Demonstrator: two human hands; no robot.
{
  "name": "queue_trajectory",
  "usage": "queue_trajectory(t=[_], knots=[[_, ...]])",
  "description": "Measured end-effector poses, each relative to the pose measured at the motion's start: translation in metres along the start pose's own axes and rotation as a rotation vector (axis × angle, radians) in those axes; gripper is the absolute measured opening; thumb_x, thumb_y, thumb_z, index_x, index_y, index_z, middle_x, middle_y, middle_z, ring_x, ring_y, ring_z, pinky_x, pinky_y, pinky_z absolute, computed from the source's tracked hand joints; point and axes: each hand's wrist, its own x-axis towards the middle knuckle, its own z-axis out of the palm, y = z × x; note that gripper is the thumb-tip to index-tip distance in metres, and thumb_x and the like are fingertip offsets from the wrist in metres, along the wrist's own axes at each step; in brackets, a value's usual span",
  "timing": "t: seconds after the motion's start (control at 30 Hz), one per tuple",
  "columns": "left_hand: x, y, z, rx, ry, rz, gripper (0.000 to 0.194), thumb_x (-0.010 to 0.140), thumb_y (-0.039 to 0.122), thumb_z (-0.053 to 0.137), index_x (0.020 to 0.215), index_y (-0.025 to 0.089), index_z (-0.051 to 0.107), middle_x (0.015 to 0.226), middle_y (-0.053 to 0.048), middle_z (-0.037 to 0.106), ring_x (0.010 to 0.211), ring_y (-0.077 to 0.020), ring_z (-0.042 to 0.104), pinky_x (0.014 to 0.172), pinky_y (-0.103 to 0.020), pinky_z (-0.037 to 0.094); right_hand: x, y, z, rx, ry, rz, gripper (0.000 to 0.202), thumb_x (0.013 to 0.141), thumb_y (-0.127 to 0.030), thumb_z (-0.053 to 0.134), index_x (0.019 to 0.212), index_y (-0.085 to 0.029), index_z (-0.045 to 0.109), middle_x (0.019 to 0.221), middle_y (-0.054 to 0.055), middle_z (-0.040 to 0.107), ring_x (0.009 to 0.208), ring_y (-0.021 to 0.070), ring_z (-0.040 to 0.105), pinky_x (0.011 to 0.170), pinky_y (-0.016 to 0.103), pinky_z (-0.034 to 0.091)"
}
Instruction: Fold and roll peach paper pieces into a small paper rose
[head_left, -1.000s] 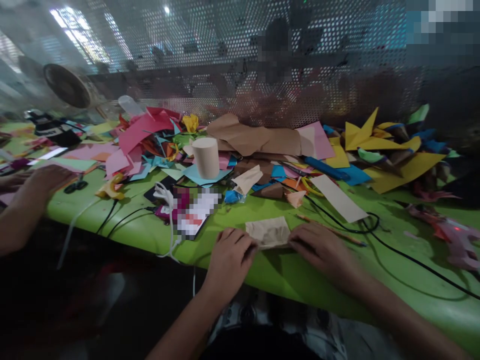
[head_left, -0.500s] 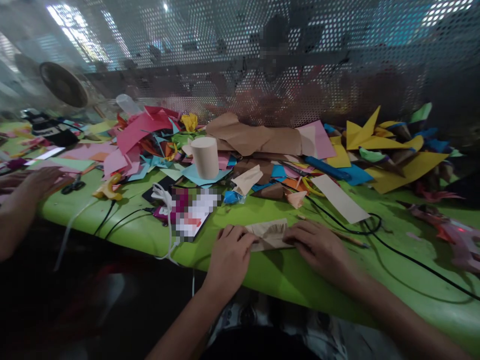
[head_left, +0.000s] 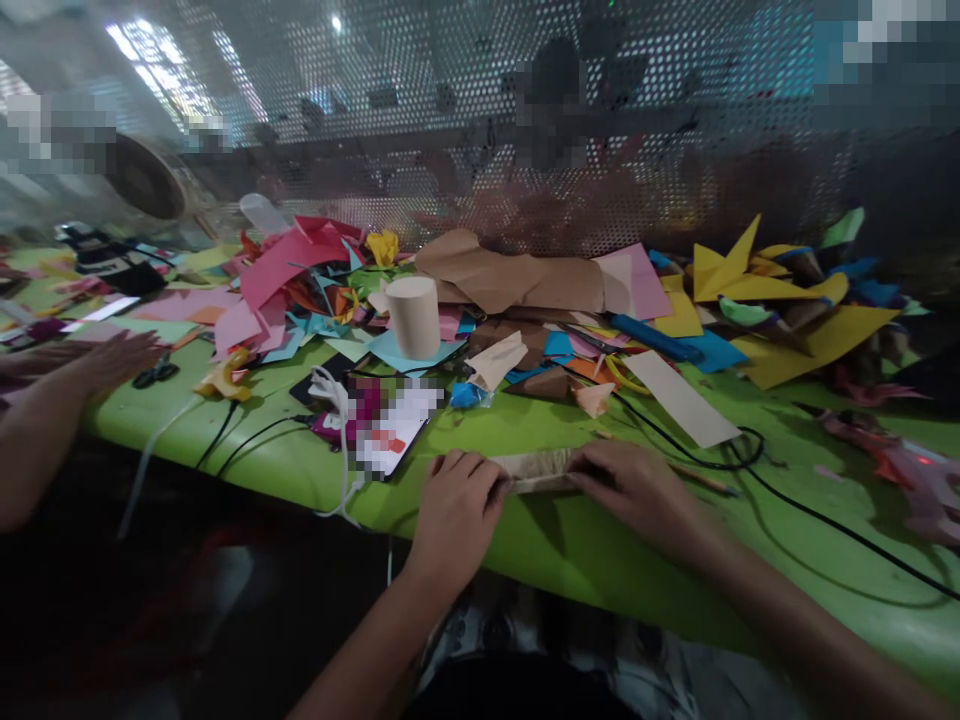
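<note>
A narrow strip of brown paper (head_left: 536,470) lies between my hands near the front edge of the green table (head_left: 585,560). My left hand (head_left: 459,505) pinches its left end, fingers bent and pressed together. At the right end, my right hand (head_left: 630,485) grips the paper between thumb and fingers. A thin stick (head_left: 705,480) lies just beyond my right hand. Behind and left of my left hand is a phone (head_left: 394,430) with a lit screen, with a white cable beside it.
Behind stand a cream paper cylinder (head_left: 414,318) and piles of coloured paper (head_left: 300,250). A cream strip (head_left: 682,397) and black cable lie right of centre. A pink glue gun (head_left: 900,470) lies far right. Another person's hands (head_left: 97,365) rest at the left.
The brown paper between my hands now looks narrower, folded or rolled up. My hands have barely moved. The other person's hand at the left has shifted slightly right.
</note>
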Motion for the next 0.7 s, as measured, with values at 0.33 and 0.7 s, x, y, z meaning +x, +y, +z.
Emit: queue_trajectory(t=[0.33,0.7], knots=[[0.003,-0.001,0.003,0.054,0.000,0.034,0.020,0.090,0.008,0.054,0.098,0.024,0.062,0.101,-0.002,0.064,0.097,-0.0230,0.054,0.082,-0.039,0.038,-0.004,0.003,0.004,-0.098,0.095,-0.125,0.015,0.090,-0.014,0.056,0.095,-0.022,0.067,0.091,0.006,0.067,0.086,0.0221,0.061,0.074,0.034,0.045],[0.013,-0.002,-0.002,0.087,-0.006,0.056,0.005,0.090,0.022,0.061,0.085,0.021,0.060,0.094,-0.002,0.064,0.095,-0.0234,0.055,0.083,-0.040,0.040,0.011,0.006,0.003,-0.090,0.043,-0.082,0.014,0.092,-0.023,0.057,0.081,-0.019,0.065,0.083,0.005,0.065,0.078,0.0204,0.061,0.068,0.032,0.044]])
